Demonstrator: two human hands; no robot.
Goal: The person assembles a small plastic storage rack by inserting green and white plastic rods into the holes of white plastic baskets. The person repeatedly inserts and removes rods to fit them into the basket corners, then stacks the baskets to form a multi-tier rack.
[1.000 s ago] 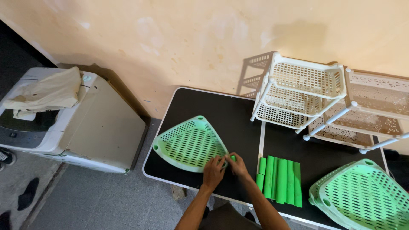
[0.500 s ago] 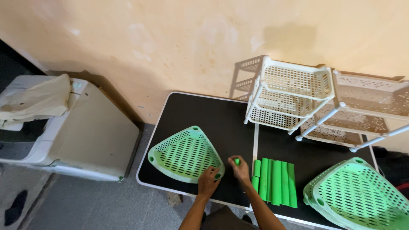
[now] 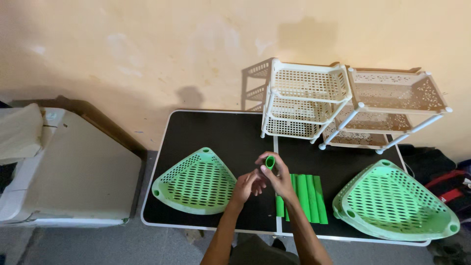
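Observation:
My right hand holds a short green plastic tube upright above the black table, its open end facing me. My left hand hovers just left of it, fingers loosely apart, holding nothing. A green triangular perforated tray lies flat on the table to the left of my hands. Several more green tubes lie side by side on the table just right of my right wrist.
A stack of green triangular trays sits at the table's right end. Two assembled racks stand at the back: a white one and a beige one. A grey machine stands on the floor to the left.
My right hand has lifted the green tube off the table and turned it end-on. My left hand has left the tray's corner and risen beside it. The view shifted right.

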